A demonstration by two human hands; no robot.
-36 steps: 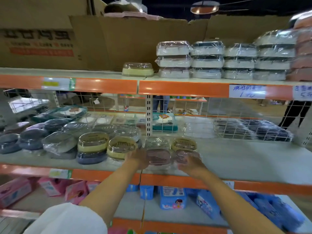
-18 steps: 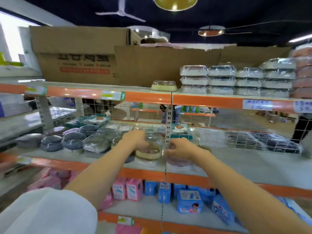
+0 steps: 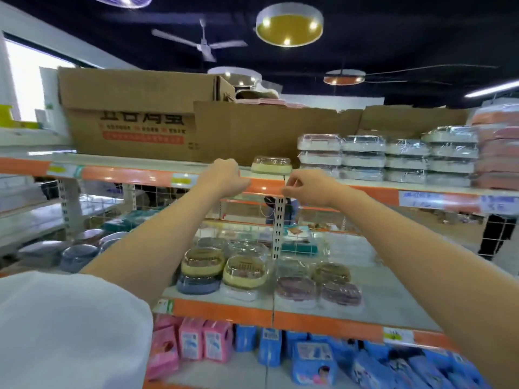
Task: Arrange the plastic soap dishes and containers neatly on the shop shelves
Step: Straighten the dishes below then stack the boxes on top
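Both my arms reach up to the front edge of the top shelf (image 3: 134, 175). My left hand (image 3: 226, 176) is a loose fist against the orange shelf edge. My right hand (image 3: 304, 186) has its fingers curled with thumb and forefinger together. I see nothing in either hand. A cream soap dish with a clear lid (image 3: 271, 165) stands on the top shelf just behind and between the hands, apart from both. On the middle shelf (image 3: 387, 290) below lie wrapped oval soap dishes: cream ones (image 3: 244, 272), pink ones (image 3: 295, 287) and dark blue-grey ones (image 3: 80, 255).
Stacks of wrapped white rectangular containers (image 3: 362, 158) fill the top shelf's right side, with pink stacks (image 3: 497, 147) beyond. Large cardboard boxes (image 3: 132, 116) stand at the back left. A white upright post (image 3: 278, 226) divides the middle shelf. Pink and blue packs (image 3: 269, 346) line the bottom shelf.
Both hands have risen from the soap dishes on the middle shelf to the top shelf's edge. The view has tilted upward, and the dishes stay on the middle shelf.
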